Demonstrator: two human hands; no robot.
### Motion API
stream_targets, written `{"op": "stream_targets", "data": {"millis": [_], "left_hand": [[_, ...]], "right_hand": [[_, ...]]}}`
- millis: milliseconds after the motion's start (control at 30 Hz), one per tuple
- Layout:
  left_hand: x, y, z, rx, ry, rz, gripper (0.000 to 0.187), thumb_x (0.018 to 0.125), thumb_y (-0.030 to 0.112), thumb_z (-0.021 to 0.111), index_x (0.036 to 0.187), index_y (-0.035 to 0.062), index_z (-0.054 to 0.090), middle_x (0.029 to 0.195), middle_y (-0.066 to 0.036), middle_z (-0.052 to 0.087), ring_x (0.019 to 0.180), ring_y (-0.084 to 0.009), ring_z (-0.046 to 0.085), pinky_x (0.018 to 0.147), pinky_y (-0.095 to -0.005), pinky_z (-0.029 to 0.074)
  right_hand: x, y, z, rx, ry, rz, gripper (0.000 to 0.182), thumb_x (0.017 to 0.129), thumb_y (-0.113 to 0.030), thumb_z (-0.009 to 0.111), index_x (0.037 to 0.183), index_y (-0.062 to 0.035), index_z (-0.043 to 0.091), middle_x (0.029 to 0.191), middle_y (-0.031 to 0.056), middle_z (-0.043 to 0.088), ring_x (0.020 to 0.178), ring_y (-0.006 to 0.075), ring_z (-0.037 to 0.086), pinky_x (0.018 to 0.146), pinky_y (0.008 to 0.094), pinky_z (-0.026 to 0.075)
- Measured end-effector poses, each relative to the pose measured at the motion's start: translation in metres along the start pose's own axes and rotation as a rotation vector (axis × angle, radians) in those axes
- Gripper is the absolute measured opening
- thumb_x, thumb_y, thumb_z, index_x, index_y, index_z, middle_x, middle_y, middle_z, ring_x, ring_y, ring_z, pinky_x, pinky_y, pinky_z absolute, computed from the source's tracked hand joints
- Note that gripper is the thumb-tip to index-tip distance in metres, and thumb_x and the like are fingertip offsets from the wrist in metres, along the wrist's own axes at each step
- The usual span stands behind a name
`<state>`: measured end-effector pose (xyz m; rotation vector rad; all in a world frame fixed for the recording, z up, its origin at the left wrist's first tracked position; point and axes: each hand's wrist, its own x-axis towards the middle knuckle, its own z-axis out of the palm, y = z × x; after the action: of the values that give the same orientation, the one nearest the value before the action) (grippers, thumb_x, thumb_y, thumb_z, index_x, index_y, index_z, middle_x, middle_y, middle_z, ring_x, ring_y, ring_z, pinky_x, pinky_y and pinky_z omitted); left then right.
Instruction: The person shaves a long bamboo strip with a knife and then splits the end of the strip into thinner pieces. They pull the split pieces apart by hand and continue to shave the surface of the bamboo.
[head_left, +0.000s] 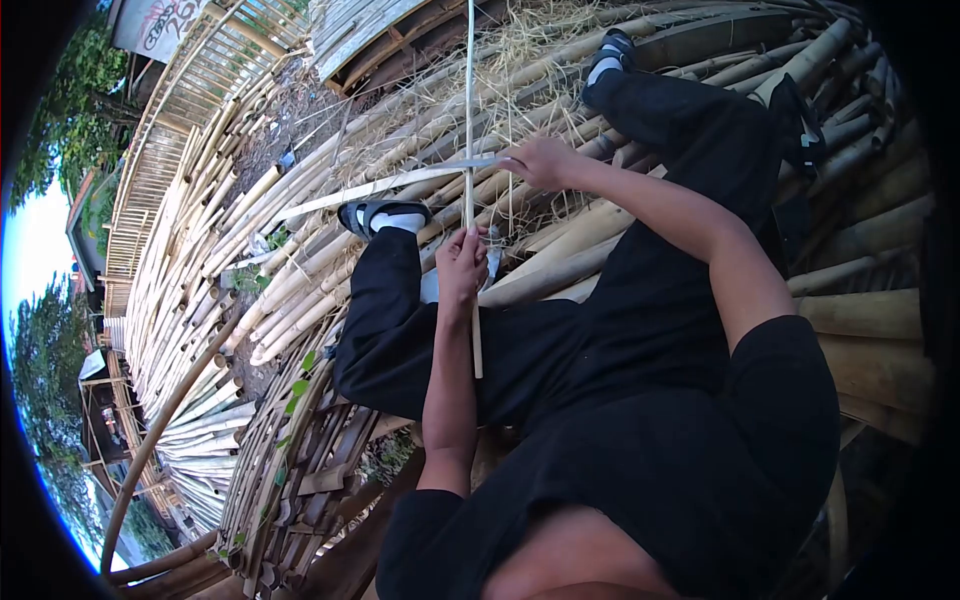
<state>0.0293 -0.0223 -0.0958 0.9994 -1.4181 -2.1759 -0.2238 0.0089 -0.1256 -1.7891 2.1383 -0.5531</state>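
A long, thin bamboo strip (470, 110) runs from the top edge down past my left hand (462, 262), whose fingers are wrapped round it. Its lower end lies over my dark trouser leg. My right hand (540, 164) is closed at the right end of a long flat blade (440, 170), gripping its handle, which is mostly hidden in the fist. The blade crosses the strip a little above my left hand. Another pale flat strip (320, 205) extends left from near the blade; whether it is separate is hard to tell.
Bamboo poles (290, 310) lie under and around my spread legs. Shavings (530, 80) are scattered beyond my hands. A bamboo fence (160, 150) stands at the left. A wooden platform (370, 40) is at the top. A curved pole (165, 410) arches at the lower left.
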Motion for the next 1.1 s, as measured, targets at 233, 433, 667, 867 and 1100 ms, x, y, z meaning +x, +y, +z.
{"op": "stream_targets", "data": {"millis": [233,433,667,867,1100], "left_hand": [[0.001,-0.001,0.003,0.039,-0.040,-0.009,0.022,0.096,0.022,0.046,0.096,0.0012,0.052,0.056,0.004,0.038,0.034,-0.0026,0.028,0.031,-0.0191,0.020],[-0.008,0.003,0.004,-0.019,-0.017,-0.023,0.021,0.096,0.022,0.045,0.094,0.0018,0.052,0.056,0.004,0.036,0.033,-0.0022,0.027,0.031,-0.0187,0.020],[-0.003,0.005,0.006,-0.034,-0.047,-0.078,0.022,0.096,0.021,0.045,0.095,0.0007,0.051,0.056,0.004,0.038,0.034,-0.0024,0.028,0.031,-0.0187,0.020],[-0.008,0.001,0.004,-0.035,-0.037,-0.034,0.021,0.096,0.021,0.045,0.094,0.0009,0.051,0.056,0.004,0.036,0.034,-0.0023,0.027,0.031,-0.0183,0.019],[-0.007,0.005,0.005,-0.028,-0.033,-0.053,0.021,0.097,0.022,0.043,0.095,0.0016,0.050,0.055,0.005,0.035,0.033,-0.0023,0.026,0.031,-0.0186,0.019]], "right_hand": [[0.002,0.011,-0.018,0.002,-0.003,0.114,0.052,0.093,-0.048,0.031,0.092,-0.0054,0.061,0.082,0.0219,0.062,0.083,0.0404,0.059,0.073,0.0498,0.045],[-0.012,-0.016,-0.014,-0.001,-0.027,-0.143,0.046,0.092,-0.046,0.037,0.085,-0.0061,0.060,0.078,0.0210,0.062,0.076,0.0388,0.060,0.067,0.0493,0.046],[-0.013,0.002,0.002,0.116,0.184,-0.022,0.043,0.092,-0.044,0.039,0.081,-0.0059,0.057,0.064,0.0218,0.058,0.063,0.0405,0.058,0.058,0.0528,0.043],[0.004,0.029,-0.006,0.008,0.005,0.082,0.043,0.093,-0.043,0.035,0.090,-0.0078,0.059,0.078,0.0192,0.063,0.076,0.0376,0.061,0.066,0.0485,0.047],[-0.028,-0.022,0.004,0.100,-0.003,-0.244,0.049,0.091,-0.049,0.039,0.085,-0.0046,0.060,0.075,0.0207,0.062,0.076,0.0381,0.061,0.067,0.0480,0.047]]}}
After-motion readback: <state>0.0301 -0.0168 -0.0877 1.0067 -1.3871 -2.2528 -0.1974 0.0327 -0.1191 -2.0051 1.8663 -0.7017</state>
